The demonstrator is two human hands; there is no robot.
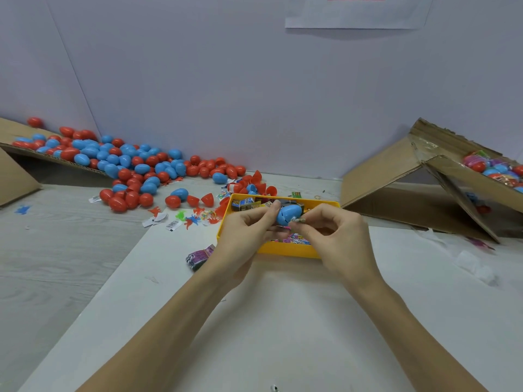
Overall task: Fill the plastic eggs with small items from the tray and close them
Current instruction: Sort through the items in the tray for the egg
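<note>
A: What have the hands got?

B: The left hand (249,230) holds a blue plastic egg (288,214), fingers curled round its left end and underside. The right hand (332,230) pinches a small item (298,220) between thumb and forefinger, right at the egg's lower right edge.

A: Is the egg closed?

B: A dark seam line runs across the shell, so the two halves sit together or nearly so. Whether they are fully snapped, I cannot tell. The item is greyish and too small and blurred to name.

A: And below the hands?

B: The yellow tray (285,251) lies directly under and behind them, holding small printed packets (245,204). The hands cover much of its middle, so most of the contents are hidden.

A: Further out?

B: Just left of the left wrist lies a purple and dark wrapper (199,257). Beyond the left hand, small coloured plastic figures (195,217) and paper tags (154,220) are scattered on the table (283,321). Farther left and back, a big heap of red and blue eggs (127,165) spills off a cardboard flap (17,176), with some open red halves (256,183) near the tray's far corner. Well to the right of the right hand, a tilted cardboard box (396,176) holds more eggs (492,168), cut off by the frame edge.
</note>
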